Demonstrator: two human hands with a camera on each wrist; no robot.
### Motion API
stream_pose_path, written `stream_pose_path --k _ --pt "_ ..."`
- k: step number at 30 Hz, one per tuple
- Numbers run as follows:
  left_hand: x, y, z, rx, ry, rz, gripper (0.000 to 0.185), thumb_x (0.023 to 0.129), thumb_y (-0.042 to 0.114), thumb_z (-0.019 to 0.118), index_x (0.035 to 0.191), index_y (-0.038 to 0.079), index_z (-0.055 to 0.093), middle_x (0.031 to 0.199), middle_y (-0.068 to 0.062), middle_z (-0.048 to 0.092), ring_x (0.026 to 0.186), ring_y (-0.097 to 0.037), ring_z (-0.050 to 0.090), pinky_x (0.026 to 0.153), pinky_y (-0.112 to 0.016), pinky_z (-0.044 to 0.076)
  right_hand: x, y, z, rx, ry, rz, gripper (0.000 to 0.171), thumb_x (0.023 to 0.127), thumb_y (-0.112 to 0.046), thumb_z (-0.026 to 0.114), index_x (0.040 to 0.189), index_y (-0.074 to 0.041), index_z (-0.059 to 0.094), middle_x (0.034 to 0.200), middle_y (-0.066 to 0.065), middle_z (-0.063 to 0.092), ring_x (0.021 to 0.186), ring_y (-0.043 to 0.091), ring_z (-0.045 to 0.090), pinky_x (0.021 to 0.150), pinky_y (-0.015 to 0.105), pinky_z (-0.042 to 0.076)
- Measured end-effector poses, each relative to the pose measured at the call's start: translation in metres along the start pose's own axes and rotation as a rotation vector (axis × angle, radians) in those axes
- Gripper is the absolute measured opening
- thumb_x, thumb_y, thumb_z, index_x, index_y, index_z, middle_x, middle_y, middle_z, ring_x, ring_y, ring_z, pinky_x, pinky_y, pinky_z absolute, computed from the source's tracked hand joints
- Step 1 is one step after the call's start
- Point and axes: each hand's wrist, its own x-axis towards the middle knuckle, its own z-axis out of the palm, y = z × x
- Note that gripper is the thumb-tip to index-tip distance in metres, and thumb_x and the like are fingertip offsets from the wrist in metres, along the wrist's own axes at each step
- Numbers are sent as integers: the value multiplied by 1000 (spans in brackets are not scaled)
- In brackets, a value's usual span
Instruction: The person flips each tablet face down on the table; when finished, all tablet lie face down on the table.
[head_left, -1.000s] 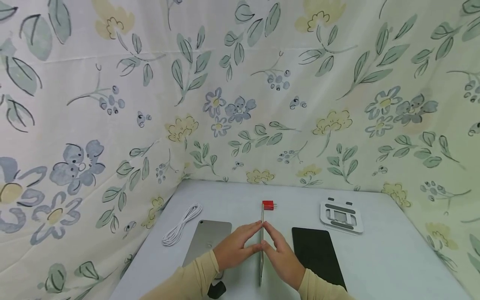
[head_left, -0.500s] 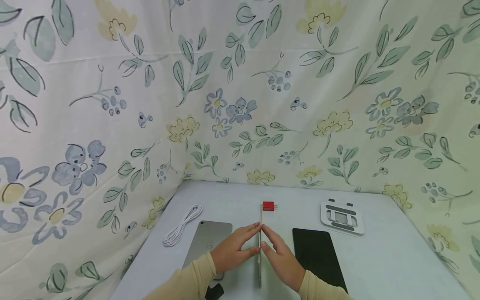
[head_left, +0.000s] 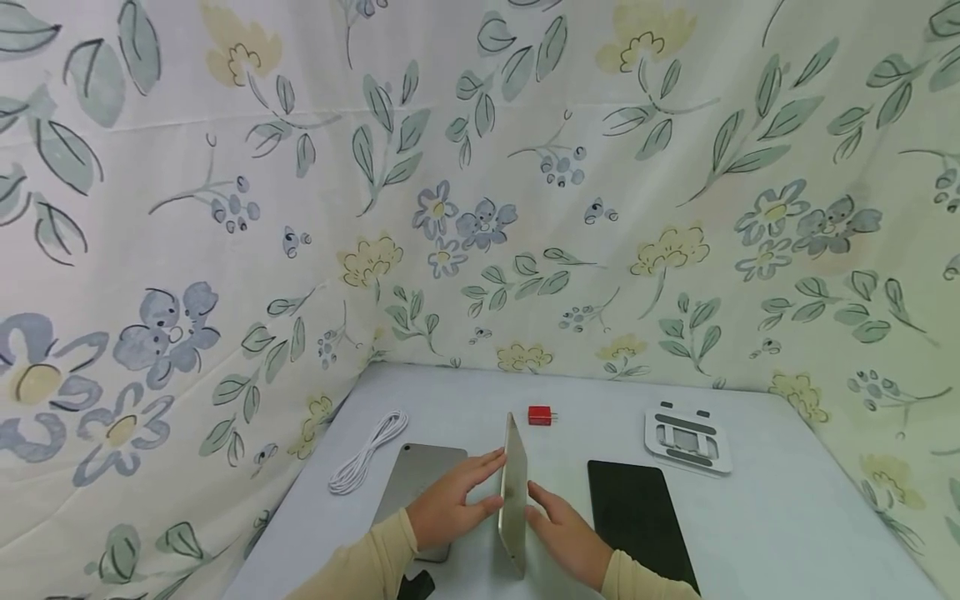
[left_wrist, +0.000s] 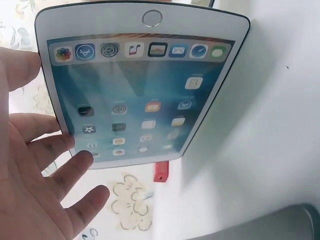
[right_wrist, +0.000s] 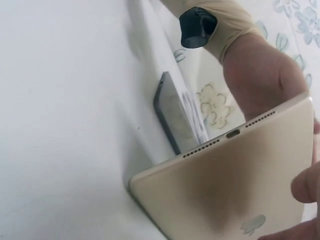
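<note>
A gold-backed tablet (head_left: 514,492) stands on its long edge on the white table, leaning left at the top. In the left wrist view its lit screen (left_wrist: 132,90) shows rows of app icons. My left hand (head_left: 452,502) is at its screen side, fingers spread, fingertips at the upper edge. On the back side, my right hand (head_left: 567,533) holds its fingers fairly straight, fingertips at or close to the gold back (right_wrist: 220,195); contact is unclear. A grey tablet (head_left: 423,471) lies partly under my left forearm. A dark tablet (head_left: 637,517) lies right of my right hand.
A red plug adapter (head_left: 539,415) lies beyond the standing tablet. At the left is a coiled white cable (head_left: 367,454). A white folding stand (head_left: 687,439) lies at the back right. Floral cloth (head_left: 480,183) hangs behind the white table (head_left: 450,387).
The standing tablet has gone from upright, edge-on, to leaning left, so its gold back shows. My left hand has moved slightly left with it; the hands' fingertips have drawn apart.
</note>
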Motion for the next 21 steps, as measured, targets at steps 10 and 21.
stream_pose_path --k 10,21 --pt "-9 -4 -11 33 32 21 64 108 41 65 161 8 49 166 -4 43 148 -36 45 115 -64 40 10 26 7 -100 -104 70 80 113 -48 51 156 17 35 159 39 38 147 61 32 114 75 32" --pt "-20 -15 -14 20 8 -7 66 110 42 60 164 7 43 169 -7 39 149 -37 43 116 -65 38 11 47 14 -143 -66 86 89 107 -64 50 158 8 41 159 38 37 149 63 25 112 80 27"
